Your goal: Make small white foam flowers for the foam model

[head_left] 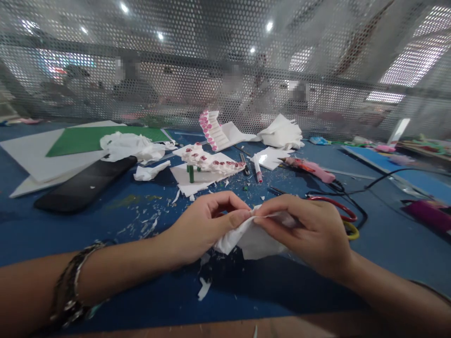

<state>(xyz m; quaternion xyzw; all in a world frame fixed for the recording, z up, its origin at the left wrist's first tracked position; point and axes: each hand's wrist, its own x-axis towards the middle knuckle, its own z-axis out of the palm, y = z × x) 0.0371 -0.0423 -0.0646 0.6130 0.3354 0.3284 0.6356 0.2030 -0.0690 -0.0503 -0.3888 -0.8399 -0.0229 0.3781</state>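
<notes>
My left hand (207,225) and my right hand (313,230) meet above the front of the blue table. Thumb and fingers of each are pinched on a thin white tissue (257,244), whose loose part hangs below them. Just beyond stands a white foam model (214,162) with dark red dots and short green posts, on a white base. A pink-edged, ridged white piece (214,130) is propped behind it. Scissors (350,230) with red and yellow handles lie beside my right hand, which partly hides them. White scraps (203,288) are scattered under the tissue.
A pink glue gun (312,169) with a black cable lies at the right, near a white marker (258,169). Crumpled tissue (130,145), a green sheet (77,141) and a long black piece (84,185) occupy the left. A perforated metal screen (197,89) borders the back.
</notes>
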